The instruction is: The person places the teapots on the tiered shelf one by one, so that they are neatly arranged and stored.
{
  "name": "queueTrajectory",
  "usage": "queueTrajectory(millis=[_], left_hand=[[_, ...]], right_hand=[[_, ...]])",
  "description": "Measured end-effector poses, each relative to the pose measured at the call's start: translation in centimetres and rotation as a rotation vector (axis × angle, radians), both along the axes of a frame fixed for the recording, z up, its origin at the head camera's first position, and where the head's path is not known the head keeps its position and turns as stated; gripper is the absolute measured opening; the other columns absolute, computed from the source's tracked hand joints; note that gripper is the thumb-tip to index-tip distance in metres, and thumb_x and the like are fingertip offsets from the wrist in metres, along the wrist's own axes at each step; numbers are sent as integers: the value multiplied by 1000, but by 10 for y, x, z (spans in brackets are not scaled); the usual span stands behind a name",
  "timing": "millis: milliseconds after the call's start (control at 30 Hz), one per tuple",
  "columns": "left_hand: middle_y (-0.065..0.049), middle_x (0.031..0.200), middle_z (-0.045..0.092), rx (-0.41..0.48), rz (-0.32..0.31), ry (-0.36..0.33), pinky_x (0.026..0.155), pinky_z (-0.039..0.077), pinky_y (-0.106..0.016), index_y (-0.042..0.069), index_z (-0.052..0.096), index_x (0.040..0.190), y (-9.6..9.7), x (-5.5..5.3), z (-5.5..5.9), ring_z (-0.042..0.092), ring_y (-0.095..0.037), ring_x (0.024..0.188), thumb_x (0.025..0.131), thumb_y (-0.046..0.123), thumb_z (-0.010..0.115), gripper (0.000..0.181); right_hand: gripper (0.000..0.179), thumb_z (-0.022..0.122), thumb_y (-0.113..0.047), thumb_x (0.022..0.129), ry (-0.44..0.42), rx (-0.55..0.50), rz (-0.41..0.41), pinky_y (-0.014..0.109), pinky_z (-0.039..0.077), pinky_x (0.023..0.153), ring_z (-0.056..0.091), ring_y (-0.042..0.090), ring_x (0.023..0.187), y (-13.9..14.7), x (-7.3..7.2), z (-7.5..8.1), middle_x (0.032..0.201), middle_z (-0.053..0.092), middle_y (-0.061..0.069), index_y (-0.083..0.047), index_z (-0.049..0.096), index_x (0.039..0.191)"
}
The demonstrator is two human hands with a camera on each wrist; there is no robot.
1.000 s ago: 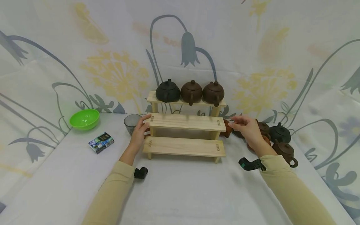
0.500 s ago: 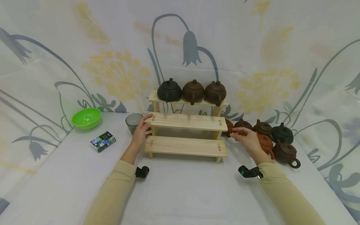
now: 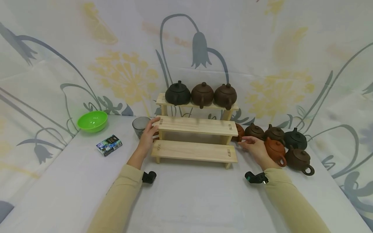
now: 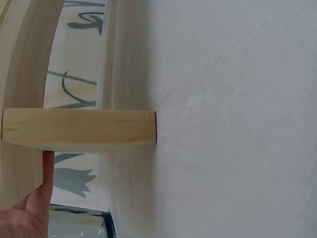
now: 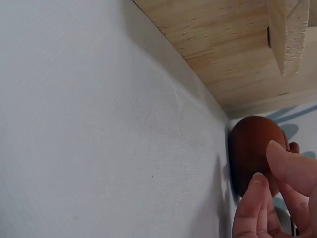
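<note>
My left hand (image 3: 145, 136) grips the left end of the middle plank of a three-tier wooden stand (image 3: 198, 125); in the left wrist view a finger (image 4: 47, 181) lies along the underside by the leg. On the right, my right hand (image 3: 254, 147) reaches to a reddish-brown teapot (image 5: 252, 144) standing on the table beside the stand. Thumb and bent fingertips overlap the teapot's side in the right wrist view; I cannot tell whether they pinch its handle. The top tier carries a black teapot (image 3: 177, 94) and two brown teapots (image 3: 202, 94).
Right of my right hand cluster an orange-red teapot (image 3: 275, 149), a black teapot (image 3: 295, 139) and several brown teapots (image 3: 299, 158). Left of the stand are a grey glass (image 3: 140, 124), a green bowl (image 3: 92, 121) and a small box (image 3: 109, 145). A patterned cloth hangs behind.
My right hand has moved down and left, to the reddish-brown teapot, uncovering the teapots behind it. My left hand stays on the stand. The head view has shifted slightly.
</note>
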State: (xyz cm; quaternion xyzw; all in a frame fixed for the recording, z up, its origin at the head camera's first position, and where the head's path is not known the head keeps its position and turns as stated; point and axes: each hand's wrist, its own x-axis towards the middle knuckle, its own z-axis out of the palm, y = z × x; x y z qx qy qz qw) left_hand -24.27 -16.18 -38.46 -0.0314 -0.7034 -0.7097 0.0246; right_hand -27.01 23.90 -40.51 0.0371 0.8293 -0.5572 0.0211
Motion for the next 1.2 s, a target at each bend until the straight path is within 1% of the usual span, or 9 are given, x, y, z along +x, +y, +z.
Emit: queueTrajectory(millis=[233,367,467,533,667,767,933,1133,1200], left_hand=[[-19,124,40,0,11,-6,91,36,-46,14,32,144,2,0,1,44,-41,114,103,21,29,41],[-19,125,40,-3,16,-6,92,35,-48,14,32,143,3,0,2,43,-43,115,103,21,30,41],[-19,125,40,-7,17,-6,92,35,-48,14,33,143,3,0,2,43,-43,115,103,21,29,41],[-19,125,40,-8,18,-5,92,36,-47,14,33,143,3,0,3,43,-43,114,103,21,29,41],[-19,124,41,-10,20,-4,90,37,-46,14,32,143,3,1,3,44,-43,113,103,20,29,41],[-19,124,41,-7,23,-7,91,36,-46,14,33,143,4,1,3,44,-43,114,103,20,29,41],[-19,123,41,-5,23,-8,92,36,-47,14,33,143,3,0,2,44,-43,114,103,20,29,41],[-18,123,41,-13,30,-7,92,36,-44,15,34,143,2,-1,0,44,-42,114,103,21,30,41],[-18,123,41,-12,30,-10,92,36,-44,15,33,143,2,-1,-1,44,-41,114,103,21,30,41]], right_hand=[[48,62,-8,89,-33,-15,49,20,47,64,58,3,71,-1,-6,-3,84,56,-1,14,43,127],[47,61,-9,90,-54,-14,79,21,48,67,60,4,74,-1,-9,-5,90,57,3,13,43,127],[43,58,-7,92,-66,-37,93,22,50,71,61,4,76,-1,-11,-7,97,57,8,14,43,127],[42,55,-3,92,-69,-81,100,23,51,74,61,4,78,-2,-12,-9,100,56,10,16,41,127],[42,54,1,92,-76,-170,88,24,51,74,62,4,76,-1,-12,-9,96,59,4,17,39,127],[42,55,1,92,-64,-203,75,22,51,72,64,4,74,-1,-9,-7,89,62,-3,18,38,127],[42,56,0,91,-35,-181,50,22,50,73,64,3,72,0,-4,0,87,62,-7,18,41,127],[49,57,0,91,-31,-197,28,21,50,73,63,1,71,3,2,6,87,61,-7,19,36,130],[52,59,-4,91,-20,-182,23,20,50,72,63,0,71,3,5,9,85,62,-8,18,35,132]])
